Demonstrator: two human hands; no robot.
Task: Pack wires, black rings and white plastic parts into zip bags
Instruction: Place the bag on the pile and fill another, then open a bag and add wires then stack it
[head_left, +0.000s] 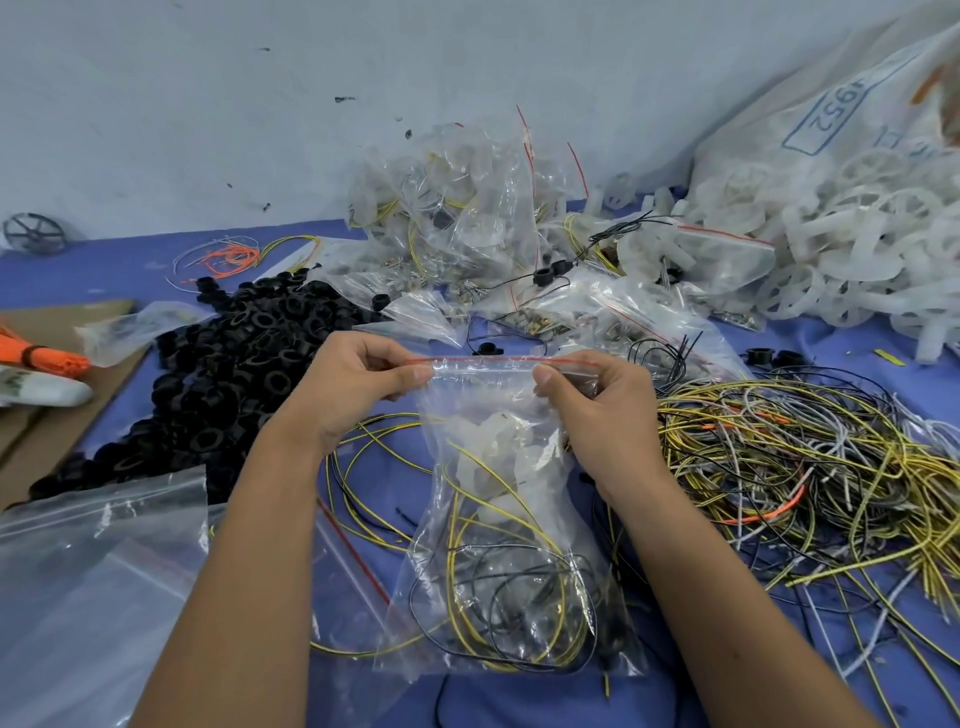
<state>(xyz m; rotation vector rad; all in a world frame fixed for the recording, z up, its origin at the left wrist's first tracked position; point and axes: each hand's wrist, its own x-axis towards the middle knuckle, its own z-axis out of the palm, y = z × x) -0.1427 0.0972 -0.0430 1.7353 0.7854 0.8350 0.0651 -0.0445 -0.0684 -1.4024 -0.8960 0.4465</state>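
Both hands are holding 1 zip bag (498, 525) up over the middle of the table (130, 265), which is covered in blue. Left hand (358, 384) is pinching the bag's left top corner between thumb and curled fingers, right at the red zip strip (483, 361). Right hand (592, 400) is pinching the right top corner in the same way, so the strip is stretching level between the 2 hands. The bag is hanging down toward the near edge, and its lower part is lying on the table. Inside it, yellow and black wires (498, 597) are coiling at the bottom, with white plastic parts (493, 447) sitting above them.

A heap of black rings (228, 364) is lying toward the left side of the table, just beyond the left hand. A tangle of loose wires (789, 467), yellow, black, white and some orange, is spreading over the right side, near the right hand. A pile of filled bags (457, 218) is resting against the wall at the far edge. White plastic wheels (852, 249) are spilling from a large sack (810, 104) at the far right corner. Empty clear bags (98, 566) are lying at the near left corner. Cardboard (67, 415) with an orange bundle (41, 358) on it is sitting at the left edge.
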